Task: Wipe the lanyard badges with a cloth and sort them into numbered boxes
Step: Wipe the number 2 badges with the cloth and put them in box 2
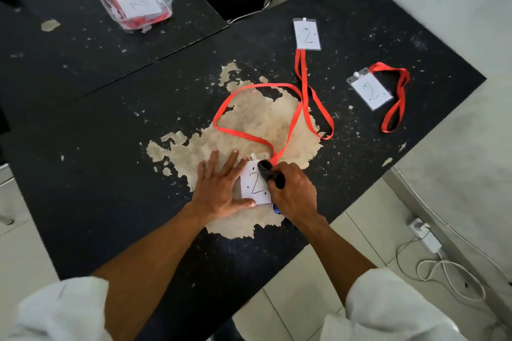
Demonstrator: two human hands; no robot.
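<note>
Right hand [293, 194] curled tight round a dark wadded cloth [270, 171], the bunched end pressed on the upper right corner of a clear plastic badge sleeve holding a white card marked 2 [255, 187]. Left hand [221, 185] lies flat, fingers straight and spread, palm down, with thumb and forefinger side against the sleeve's lower and left edges to pin it. The sleeve lies flat on the pale worn patch of the black bench [110, 174], near the front edge. Judgement: sleeve is light, thin, bendy and slick-faced, so it would skate under the cloth unless pinned; flat pressure at one edge suits wiping. For lifting, pinch the sleeve edge or the clip tab at its top, since the ribbon alone would let it swing. Its red ribbon lanyard [249, 135] is limp, loops away over the bench and crosses the ribbon of a second badge marked 2 [307, 34], so it may drag that one. A third badge marked 2 [371, 91] lies well apart at right. Far left, two clear plastic boxes holding red ribbons [138, 7]; the nearer one's paper label looks like a 2
</note>
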